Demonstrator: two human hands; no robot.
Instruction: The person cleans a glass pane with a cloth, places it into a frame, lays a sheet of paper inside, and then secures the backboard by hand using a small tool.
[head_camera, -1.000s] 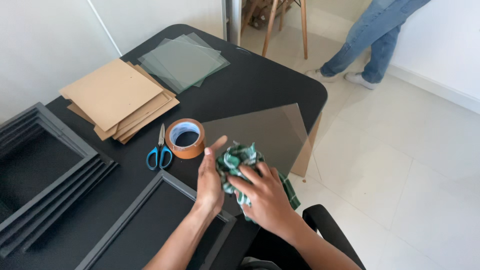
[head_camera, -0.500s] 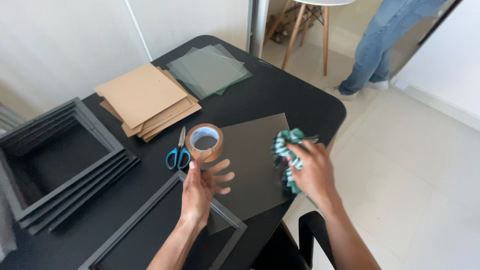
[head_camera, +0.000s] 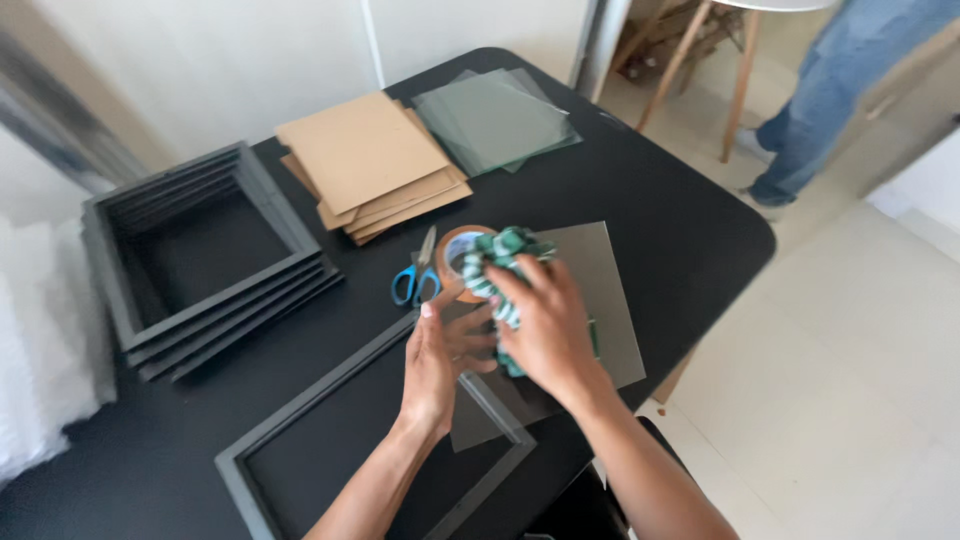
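My right hand (head_camera: 545, 325) grips a crumpled green and white cloth (head_camera: 500, 262) and presses it on a glass pane (head_camera: 600, 290) lying on the black table (head_camera: 660, 210). My left hand (head_camera: 440, 360) rests with fingers spread on the near left part of the pane, where it overlaps the corner of a black picture frame (head_camera: 300, 425). A roll of brown tape (head_camera: 455, 262) sits just beyond the cloth, partly hidden by it. Blue-handled scissors (head_camera: 415, 275) lie left of the tape.
A stack of black frames (head_camera: 200, 250) stands at the left. Brown cardboard sheets (head_camera: 365, 165) and a pile of glass panes (head_camera: 495, 120) lie at the far side. A person in jeans (head_camera: 830, 90) stands beyond the table by a wooden stool (head_camera: 700, 60).
My right hand has brought the cloth from the pane's right edge leftward onto the glass near the tape. My left hand stays on the pane's near left part.
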